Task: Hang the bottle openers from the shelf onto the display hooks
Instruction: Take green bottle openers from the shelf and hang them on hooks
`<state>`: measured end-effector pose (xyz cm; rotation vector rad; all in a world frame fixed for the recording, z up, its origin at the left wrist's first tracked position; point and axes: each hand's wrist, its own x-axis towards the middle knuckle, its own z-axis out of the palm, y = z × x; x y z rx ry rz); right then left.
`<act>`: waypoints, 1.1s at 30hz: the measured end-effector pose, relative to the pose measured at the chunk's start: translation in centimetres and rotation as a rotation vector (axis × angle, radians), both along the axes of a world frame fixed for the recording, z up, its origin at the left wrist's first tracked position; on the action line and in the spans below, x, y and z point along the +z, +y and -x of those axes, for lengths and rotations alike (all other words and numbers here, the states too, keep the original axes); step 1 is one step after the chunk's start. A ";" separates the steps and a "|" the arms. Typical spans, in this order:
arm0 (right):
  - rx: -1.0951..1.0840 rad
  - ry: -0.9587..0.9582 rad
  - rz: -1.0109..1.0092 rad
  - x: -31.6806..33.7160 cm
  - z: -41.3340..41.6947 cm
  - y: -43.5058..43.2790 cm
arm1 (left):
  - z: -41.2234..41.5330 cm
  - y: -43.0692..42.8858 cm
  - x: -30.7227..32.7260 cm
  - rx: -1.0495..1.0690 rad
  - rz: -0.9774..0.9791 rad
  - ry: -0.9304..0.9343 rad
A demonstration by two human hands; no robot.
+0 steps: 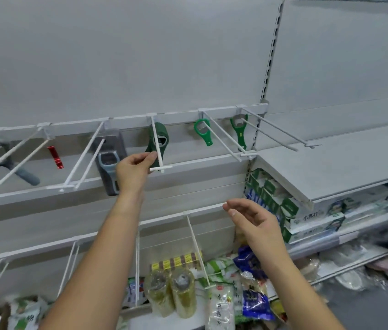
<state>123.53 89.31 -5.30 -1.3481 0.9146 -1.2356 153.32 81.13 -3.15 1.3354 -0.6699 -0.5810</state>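
A dark green bottle opener hangs far back on a white double-wire display hook at the middle of the rail. My left hand reaches up and pinches the opener's lower end, right beside the hook's front tip. My right hand hovers lower and to the right, fingers apart, holding nothing. Two bright green openers hang on the hooks further right. On the left side hang a grey and blue opener and a small red opener.
A grey shelf board juts out at the right, with green and white boxes stacked under it. Long white hooks stick out toward me. A lower rail carries hooks with packaged goods. A grey-handled tool hangs far left.
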 end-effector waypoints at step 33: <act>-0.651 -0.023 0.148 -0.3 60.0 4.1 | 71.5 5.4 -0.6 -1.017 0.191 -0.202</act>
